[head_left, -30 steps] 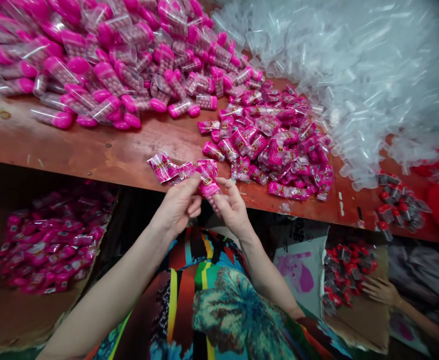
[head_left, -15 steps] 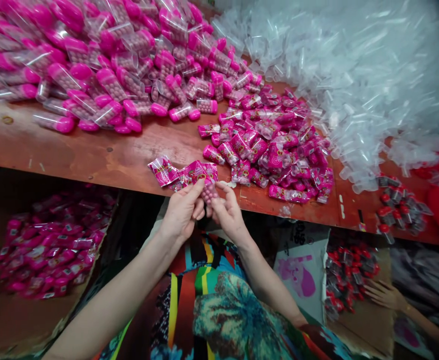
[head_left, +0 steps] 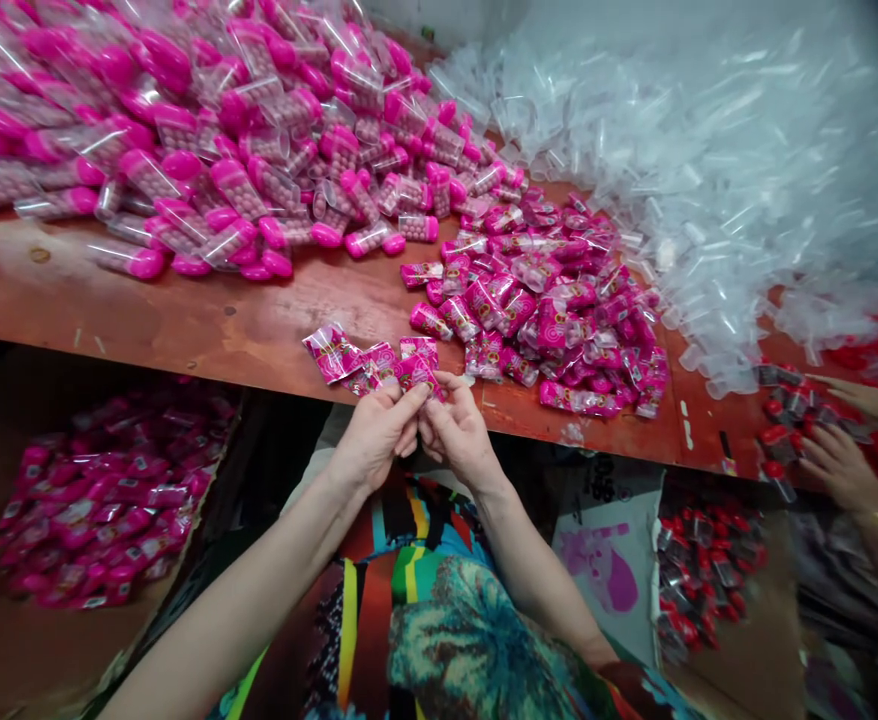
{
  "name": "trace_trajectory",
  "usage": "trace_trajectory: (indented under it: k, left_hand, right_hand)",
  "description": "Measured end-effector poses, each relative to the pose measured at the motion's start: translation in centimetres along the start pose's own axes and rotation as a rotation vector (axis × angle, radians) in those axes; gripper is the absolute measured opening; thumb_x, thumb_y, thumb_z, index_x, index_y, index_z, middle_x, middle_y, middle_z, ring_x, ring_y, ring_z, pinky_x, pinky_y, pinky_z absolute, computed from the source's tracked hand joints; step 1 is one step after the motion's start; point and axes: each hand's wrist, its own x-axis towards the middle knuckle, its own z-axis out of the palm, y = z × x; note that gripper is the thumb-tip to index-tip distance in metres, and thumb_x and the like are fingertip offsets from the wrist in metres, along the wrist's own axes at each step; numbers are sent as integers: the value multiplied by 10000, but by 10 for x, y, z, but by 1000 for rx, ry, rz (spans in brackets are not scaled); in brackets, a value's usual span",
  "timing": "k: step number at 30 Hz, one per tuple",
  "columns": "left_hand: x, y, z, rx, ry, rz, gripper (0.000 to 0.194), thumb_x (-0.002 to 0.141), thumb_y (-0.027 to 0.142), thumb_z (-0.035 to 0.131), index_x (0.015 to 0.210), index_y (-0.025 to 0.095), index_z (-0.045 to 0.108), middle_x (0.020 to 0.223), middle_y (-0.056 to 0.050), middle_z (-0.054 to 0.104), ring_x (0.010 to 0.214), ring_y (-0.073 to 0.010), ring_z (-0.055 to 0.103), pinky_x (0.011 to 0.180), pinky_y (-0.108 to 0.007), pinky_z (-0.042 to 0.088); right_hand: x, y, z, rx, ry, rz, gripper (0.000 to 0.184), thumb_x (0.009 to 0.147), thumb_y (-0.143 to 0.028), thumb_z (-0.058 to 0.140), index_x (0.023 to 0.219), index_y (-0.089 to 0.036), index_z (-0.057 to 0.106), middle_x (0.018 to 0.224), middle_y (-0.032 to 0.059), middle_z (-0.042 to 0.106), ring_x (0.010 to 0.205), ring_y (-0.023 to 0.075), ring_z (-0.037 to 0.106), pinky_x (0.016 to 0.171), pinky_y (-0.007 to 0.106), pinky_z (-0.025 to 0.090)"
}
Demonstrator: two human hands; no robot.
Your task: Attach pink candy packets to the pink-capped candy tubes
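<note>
Close together at the table's front edge, my left hand [head_left: 383,425] and my right hand [head_left: 458,430] are both closed, fingertips nearly touching. Between their thumbs and fingers they pinch a pink printed wrapper [head_left: 418,374]. My fingers hide its lower end, so I cannot tell how much of a candy bottle is inside. Just beyond lie a few more pink wrappers, one flat wrapper [head_left: 332,352] at the left among them. To the right spreads a heap of wrapped candy bottles [head_left: 536,310].
Unwrapped pink-capped bottles [head_left: 221,190] are heaped at the back left, clear plastic tubes [head_left: 671,170] at the back right. Below the wooden table [head_left: 206,325], boxes hold pink packs [head_left: 109,490] and red-capped items [head_left: 709,570]. Another person's hands [head_left: 844,465] reach in at the right.
The pink candy balls that showed between my hands are now out of sight behind wrapper and fingers. My hands sit slightly lower in view. The other person's hands have moved up to the table's red-capped items.
</note>
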Motion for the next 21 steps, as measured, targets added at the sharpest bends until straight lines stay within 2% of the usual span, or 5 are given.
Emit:
trace_trajectory:
  k: [8,13,15,18,21]
  left_hand:
    - [6,-4,4,55,-16,24,368,801,458,706,647,146,585,467,30,522,315,-29,335,367,-183,302]
    - [0,1,-11,164,84,50,319,800,442,706,846,128,678,750,-61,718,312,-7,325,350,-190,278]
    - [-1,1,-18,184,151,78,320,794,429,709,866,119,674,817,-81,737,309,-3,327,337,-189,259]
    - [2,-1,-25,148,266,109,371,761,418,728,974,123,656,784,-65,736,294,-13,325,315,-189,230]
    - [8,-3,-28,123,298,97,474,738,418,738,1089,121,623,743,-49,730,275,-23,322,298,-194,207]
  right_hand:
    - [15,-17,-14,-256,38,-62,382,931,-430,562,1231,-246,414,579,-108,504,368,56,361,360,179,296]
    - [42,-66,-23,-581,379,-364,554,946,-384,544,1419,-289,272,757,-37,598,490,103,462,497,247,402]
    - [49,-70,-21,-814,424,-442,460,956,-369,529,1379,-259,383,821,3,622,604,133,535,600,275,446]
    - [51,-53,-10,-1212,303,-380,251,975,-350,490,1129,-194,613,955,76,651,832,187,615,736,304,467]
    - [49,-28,0,-1516,351,-195,284,975,-364,495,1097,-154,642,1051,119,628,892,212,623,702,294,458]
